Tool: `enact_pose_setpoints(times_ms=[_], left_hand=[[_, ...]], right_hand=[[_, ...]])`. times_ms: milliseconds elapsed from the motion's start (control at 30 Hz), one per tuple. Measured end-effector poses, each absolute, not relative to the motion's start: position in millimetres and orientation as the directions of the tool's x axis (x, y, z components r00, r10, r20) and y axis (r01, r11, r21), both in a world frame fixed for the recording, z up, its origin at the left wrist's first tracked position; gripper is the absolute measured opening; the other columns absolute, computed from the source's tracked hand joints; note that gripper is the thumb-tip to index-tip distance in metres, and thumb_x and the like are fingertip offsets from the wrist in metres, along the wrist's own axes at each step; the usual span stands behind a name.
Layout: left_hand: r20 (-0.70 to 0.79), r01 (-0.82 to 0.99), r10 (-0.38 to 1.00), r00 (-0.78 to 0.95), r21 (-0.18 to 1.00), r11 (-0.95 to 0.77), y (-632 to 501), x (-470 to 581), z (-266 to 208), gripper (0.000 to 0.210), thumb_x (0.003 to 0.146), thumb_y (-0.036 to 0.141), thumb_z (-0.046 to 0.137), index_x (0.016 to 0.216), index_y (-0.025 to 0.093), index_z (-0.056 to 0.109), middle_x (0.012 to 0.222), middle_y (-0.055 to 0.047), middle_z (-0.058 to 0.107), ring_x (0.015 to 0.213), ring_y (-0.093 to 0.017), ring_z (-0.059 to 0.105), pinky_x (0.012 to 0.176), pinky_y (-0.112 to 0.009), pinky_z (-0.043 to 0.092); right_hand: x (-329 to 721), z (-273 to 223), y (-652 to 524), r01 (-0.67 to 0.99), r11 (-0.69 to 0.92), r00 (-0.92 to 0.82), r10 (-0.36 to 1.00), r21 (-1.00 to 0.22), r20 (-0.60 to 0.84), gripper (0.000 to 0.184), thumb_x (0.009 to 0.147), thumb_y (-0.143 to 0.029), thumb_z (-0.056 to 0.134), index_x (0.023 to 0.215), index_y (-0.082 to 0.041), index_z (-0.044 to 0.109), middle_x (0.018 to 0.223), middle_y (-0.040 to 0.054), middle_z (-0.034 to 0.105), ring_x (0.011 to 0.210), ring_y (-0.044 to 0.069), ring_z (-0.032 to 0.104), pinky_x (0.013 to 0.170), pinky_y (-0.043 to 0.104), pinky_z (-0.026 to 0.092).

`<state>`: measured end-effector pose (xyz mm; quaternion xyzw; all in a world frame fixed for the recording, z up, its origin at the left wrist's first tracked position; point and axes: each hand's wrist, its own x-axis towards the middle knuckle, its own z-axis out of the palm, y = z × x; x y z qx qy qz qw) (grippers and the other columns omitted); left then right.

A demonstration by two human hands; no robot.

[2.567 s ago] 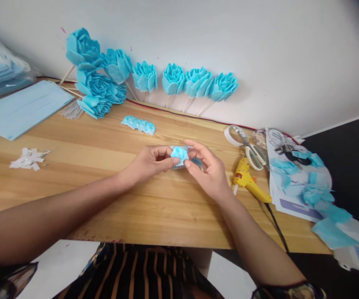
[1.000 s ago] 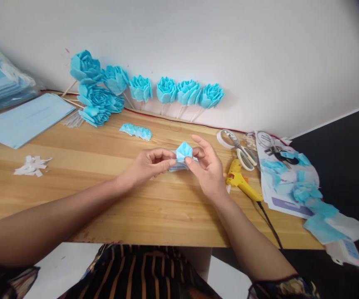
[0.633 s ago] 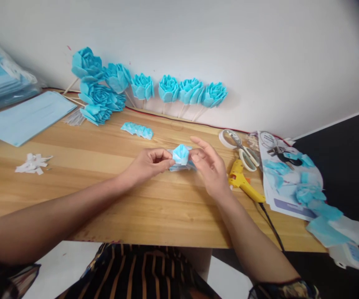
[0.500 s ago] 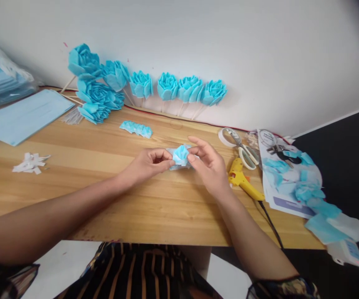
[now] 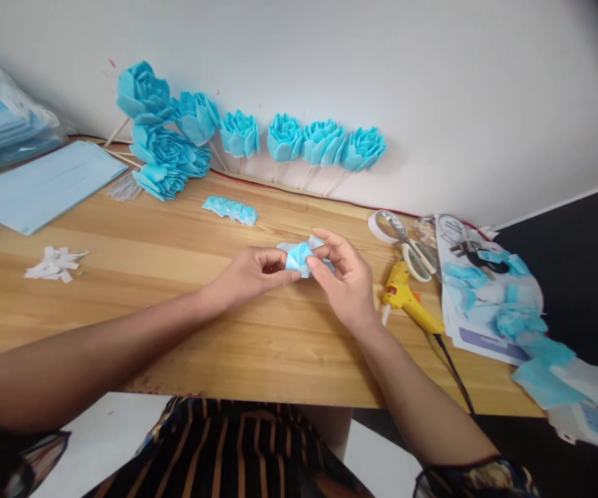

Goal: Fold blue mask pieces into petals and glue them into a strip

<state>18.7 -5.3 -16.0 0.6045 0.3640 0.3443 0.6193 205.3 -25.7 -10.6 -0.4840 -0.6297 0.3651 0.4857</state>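
Note:
A small folded piece of blue fabric [image 5: 297, 259] is held above the middle of the wooden table. My left hand [image 5: 257, 271] pinches its left side between thumb and fingers. On its right side my right hand [image 5: 343, 270] grips it, thumb in front and fingers bent behind. More pale fabric [image 5: 315, 241] shows just behind the folded piece, partly hidden by my fingers. Farther back, a row of folded blue fabric pieces [image 5: 230, 210] lies on the table.
Blue fabric roses [image 5: 284, 138] on sticks lean along the wall. To the right lie a yellow glue gun [image 5: 408, 304], scissors [image 5: 419, 261], a tape roll [image 5: 379, 225] and paper sheets [image 5: 455, 325] with blue scraps. Blue sheets [image 5: 44, 187] and white strips [image 5: 54, 264] lie left.
The fold in the blue fabric piece now looks flatter and more pressed. My right thumb has moved left onto its front, and my right fingers have closed in. The view has shifted slightly.

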Motion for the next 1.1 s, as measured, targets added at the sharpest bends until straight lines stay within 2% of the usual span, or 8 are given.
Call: enact_pose_setpoints(times_ms=[300, 467, 567, 800, 1100], left_hand=[[-0.047, 0.04, 0.882, 0.469, 0.999, 0.032, -4.6, 16.9, -16.5, 0.023, 0.078, 0.039, 0.073, 0.078, 0.017, 0.065, 0.071, -0.001, 0.065, 0.073, -0.017, 0.061, 0.064, -0.027, 0.047], [-0.05, 0.031, 0.881, 0.471, 0.999, 0.04, -4.0, 17.1, -15.3, 0.024, 0.078, 0.039, 0.074, 0.077, 0.017, 0.065, 0.071, -0.001, 0.065, 0.073, -0.017, 0.061, 0.064, -0.027, 0.046], [-0.048, 0.022, 0.882, 0.469, 0.999, 0.042, -4.2, 17.7, -14.5, 0.024, 0.078, 0.039, 0.074, 0.075, 0.017, 0.064, 0.07, -0.001, 0.064, 0.072, -0.017, 0.061, 0.063, -0.027, 0.046], [-0.057, 0.032, 0.878, 0.476, 0.998, 0.047, -5.8, 18.0, -12.4, 0.022, 0.078, 0.037, 0.073, 0.075, 0.017, 0.063, 0.07, -0.001, 0.064, 0.075, -0.018, 0.063, 0.064, -0.027, 0.047], [-0.06, 0.066, 0.878, 0.474, 0.997, 0.033, -3.3, 19.6, -17.1, 0.023, 0.077, 0.036, 0.072, 0.073, 0.017, 0.06, 0.07, 0.0, 0.063, 0.071, -0.016, 0.06, 0.063, -0.026, 0.045]], right_hand=[[209.2, -5.8, -26.7, 0.256, 0.243, -0.086, 0.97, -0.936, 0.228, 0.035, 0.094, -0.036, 0.062, 0.128, -0.028, 0.062, 0.084, -0.001, 0.069, 0.078, 0.015, 0.064, 0.073, 0.032, 0.053], [211.2, -2.7, -26.5, 0.267, 0.293, -0.205, 0.948, -0.918, 0.243, 0.045, 0.09, -0.031, 0.063, 0.135, -0.029, 0.056, 0.097, 0.0015, 0.07, 0.093, 0.019, 0.065, 0.086, 0.037, 0.052], [209.5, -3.5, -26.5, 0.28, 0.313, -0.242, 0.938, -0.908, 0.249, 0.052, 0.088, -0.026, 0.063, 0.138, -0.029, 0.053, 0.098, 0.0019, 0.068, 0.095, 0.019, 0.063, 0.091, 0.039, 0.051], [207.1, -6.5, -27.0, 0.265, 0.295, -0.252, 0.94, -0.918, 0.229, 0.057, 0.085, -0.021, 0.063, 0.14, -0.029, 0.05, 0.097, 0.0012, 0.066, 0.09, 0.017, 0.062, 0.083, 0.034, 0.052], [206.5, -7.2, -25.8, 0.281, 0.282, -0.214, 0.95, -0.918, 0.226, 0.055, 0.085, -0.022, 0.063, 0.138, -0.026, 0.051, 0.089, -0.0009, 0.062, 0.082, 0.016, 0.059, 0.079, 0.033, 0.049]])
